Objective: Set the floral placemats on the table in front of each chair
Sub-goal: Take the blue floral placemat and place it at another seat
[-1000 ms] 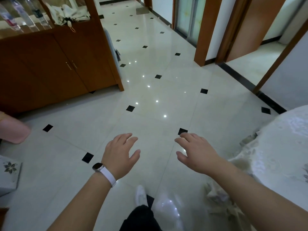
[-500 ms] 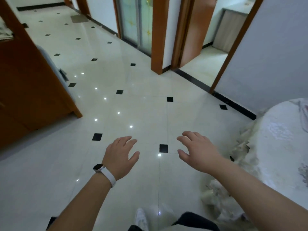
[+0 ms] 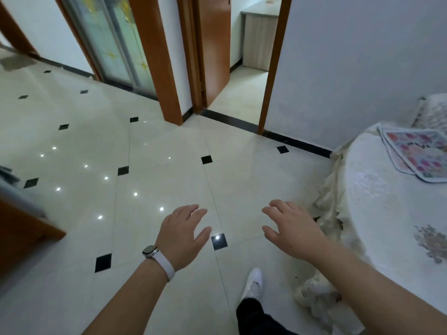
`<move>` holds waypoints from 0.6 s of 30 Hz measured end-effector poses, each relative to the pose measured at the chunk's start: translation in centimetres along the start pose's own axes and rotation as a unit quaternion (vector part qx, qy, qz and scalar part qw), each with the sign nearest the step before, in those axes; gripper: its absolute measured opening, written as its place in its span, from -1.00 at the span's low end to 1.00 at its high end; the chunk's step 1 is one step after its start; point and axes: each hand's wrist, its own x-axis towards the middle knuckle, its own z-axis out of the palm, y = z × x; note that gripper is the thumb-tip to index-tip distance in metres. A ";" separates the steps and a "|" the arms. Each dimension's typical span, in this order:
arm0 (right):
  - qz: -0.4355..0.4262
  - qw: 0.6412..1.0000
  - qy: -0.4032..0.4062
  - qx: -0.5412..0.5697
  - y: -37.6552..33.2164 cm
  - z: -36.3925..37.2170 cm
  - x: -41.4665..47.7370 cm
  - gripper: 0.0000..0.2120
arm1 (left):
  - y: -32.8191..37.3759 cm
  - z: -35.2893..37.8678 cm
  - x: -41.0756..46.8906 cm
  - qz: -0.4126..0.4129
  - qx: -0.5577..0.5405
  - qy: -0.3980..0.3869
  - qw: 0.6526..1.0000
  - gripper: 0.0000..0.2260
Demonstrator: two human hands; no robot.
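A small stack of floral placemats [image 3: 418,153] with pink flowers lies near the far edge of the round table [image 3: 387,213], which wears a white patterned cloth, at the right. Both my hands hover over the tiled floor, palms down, fingers relaxed and spread, holding nothing. My left hand [image 3: 182,234], with a white watch on the wrist, is well left of the table. My right hand [image 3: 291,228] is just left of the table's hanging cloth. A cushioned chair back [image 3: 433,110] shows behind the table.
A wooden cabinet corner [image 3: 26,228] juts in at the left. Ahead are a glass sliding door [image 3: 116,42], a wooden pillar [image 3: 154,56] and an open doorway [image 3: 242,68]. The grey wall [image 3: 350,68] stands behind the table. My white shoe [image 3: 252,284] is on the floor below.
The view has swung to the right: the cabinet slid off to the left, and the table with the placemats came into sight. Both hands kept the same open pose.
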 end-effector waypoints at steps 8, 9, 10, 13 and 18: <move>0.059 0.996 0.014 0.058 8.6 -2.3 10.6 -0.45 | 2.6 2.3 17.3 0.056 0.014 -0.046 0.997 -0.51; 0.070 0.996 0.017 0.061 10.2 -2.8 11.5 -0.46 | 3.4 2.6 19.6 0.066 0.014 -0.048 0.997 -0.51; 0.079 0.995 0.018 0.060 11.7 -3.3 12.3 -0.49 | 4.3 2.8 21.6 0.075 0.014 -0.048 0.996 -0.51; 0.108 0.992 0.020 0.055 15.7 -4.7 15.0 -0.52 | 6.4 3.4 27.1 0.102 0.008 -0.048 0.994 -0.52; 0.134 0.988 0.038 0.068 18.6 -6.4 19.1 -0.53 | 7.7 4.3 33.7 0.144 0.004 -0.052 0.988 -0.54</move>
